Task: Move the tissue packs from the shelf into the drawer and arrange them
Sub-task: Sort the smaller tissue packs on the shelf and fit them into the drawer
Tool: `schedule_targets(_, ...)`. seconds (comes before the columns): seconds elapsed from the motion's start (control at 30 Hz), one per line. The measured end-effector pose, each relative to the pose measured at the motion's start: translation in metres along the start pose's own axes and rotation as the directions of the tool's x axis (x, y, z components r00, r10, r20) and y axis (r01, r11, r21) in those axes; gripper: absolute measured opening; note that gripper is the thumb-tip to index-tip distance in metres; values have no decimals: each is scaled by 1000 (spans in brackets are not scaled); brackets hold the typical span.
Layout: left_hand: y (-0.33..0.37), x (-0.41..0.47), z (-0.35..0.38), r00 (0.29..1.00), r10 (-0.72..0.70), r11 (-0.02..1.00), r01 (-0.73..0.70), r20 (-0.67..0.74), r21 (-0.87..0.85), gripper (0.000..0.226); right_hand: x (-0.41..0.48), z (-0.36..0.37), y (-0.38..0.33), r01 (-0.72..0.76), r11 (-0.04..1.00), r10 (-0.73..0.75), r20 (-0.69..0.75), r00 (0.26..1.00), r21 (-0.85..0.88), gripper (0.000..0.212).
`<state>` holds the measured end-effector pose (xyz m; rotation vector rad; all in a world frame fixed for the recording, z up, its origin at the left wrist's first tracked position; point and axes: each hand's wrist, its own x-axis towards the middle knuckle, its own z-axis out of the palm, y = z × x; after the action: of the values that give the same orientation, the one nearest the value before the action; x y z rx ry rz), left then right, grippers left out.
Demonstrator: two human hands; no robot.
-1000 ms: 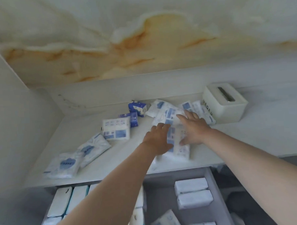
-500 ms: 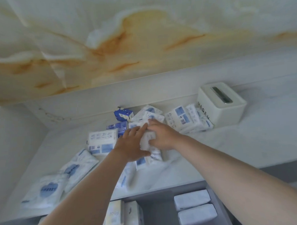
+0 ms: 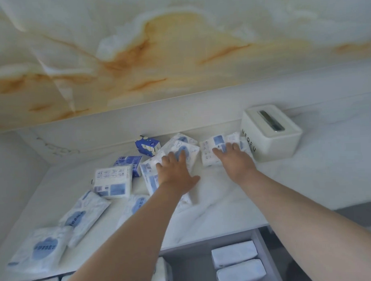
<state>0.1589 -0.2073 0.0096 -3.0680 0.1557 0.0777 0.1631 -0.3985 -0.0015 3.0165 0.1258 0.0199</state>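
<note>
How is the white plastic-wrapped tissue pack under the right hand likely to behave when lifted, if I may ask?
The white plastic-wrapped tissue pack probably squashes softly, since its wrap looks puffy. The film may slip under the flat right hand.

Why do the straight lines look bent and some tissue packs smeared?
Head view: the wide-angle lens bows the edges of the shelf; the lower-left tissue pack is soft toward the frame's rim; even light, no glare; the tissue box lettering reads clearly.
</note>
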Motion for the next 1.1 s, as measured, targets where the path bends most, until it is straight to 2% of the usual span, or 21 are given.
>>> schedule_targets(0.07, 3, 7, 4, 998, -55, 997, 54, -27, -49, 88, 3, -3, 1, 47, 998, -43, -90, 995, 48, 59)
schedule_targets(0.13, -6, 11, 3, 993, -89, 980, 73, -80, -185, 63, 8, -13, 1, 110, 983, -84, -176, 981, 144, 58)
schedule_targets(0.23, -29, 13, -3, 977, -178, 895, 111, -119, -432, 34, 15, -26, 4, 169, 932, -70, -297, 952, 320, 53)
schedule_targets(0.33, -54, 13, -9, 942, -308, 773, 167, -131, -612, 26, 17, -29, 1, 164, 868, 26, -373, 928, 469, 48)
schedule_targets(0.4, -63, 11, -13, 931, -343, 723, 174, -129, -669, 27, 19, -30, -3, 150, 858, 63, -390, 919, 492, 50)
schedule_targets(0.43, -64, 9, -15, 935, -325, 734, 156, -140, -661, 33, 20, -30, -5, 141, 867, 68, -394, 917, 477, 51)
schedule_targets(0.5, -60, 2, -18, 956, -250, 807, 119, -152, -578, 63, 18, -33, -5, 100, 913, 48, -348, 936, 395, 53)
schedule_targets(0.57, -57, -3, -17, 968, -196, 890, 109, -155, -442, 90, 10, -33, -5, 41, 970, 4, -182, 983, 240, 47)
schedule_targets(0.63, -58, -3, -16, 967, -172, 938, 102, -189, -331, 99, 3, -32, -10, 8, 998, -8, -9, 1000, 66, 41)
schedule_targets(0.7, -61, -1, -20, 966, -202, 934, 140, -161, -328, 98, 4, -30, -19, 8, 1000, -7, 69, 998, -9, 48)
schedule_targets(0.77, -66, 1, -25, 971, -208, 916, 150, -120, -372, 92, 11, -31, -33, 53, 996, -58, 78, 995, 70, 47)
schedule_targets(0.83, -73, 1, -26, 986, -95, 934, 40, -140, -355, 77, 22, -31, -50, 101, 975, -113, 55, 992, 196, 42)
schedule_targets(0.9, -82, -1, -21, 978, 104, 932, -159, -179, -325, 60, 34, -29, -62, 112, 960, -109, -23, 994, 257, 41)
schedule_targets(0.97, -89, -5, -12, 956, 287, 903, -291, -61, -315, 56, 49, -26, -68, 116, 951, -99, -74, 992, 287, 48)
schedule_targets(1.03, -92, -3, -6, 933, 353, 875, -304, 66, -378, 58, 63, -24, -68, 153, 929, -134, -78, 988, 337, 46)
schedule_targets(1.1, -98, 4, -7, 948, 315, 818, -248, 43, -520, 44, 76, -22, -63, 227, 905, -216, -69, 974, 361, 37)
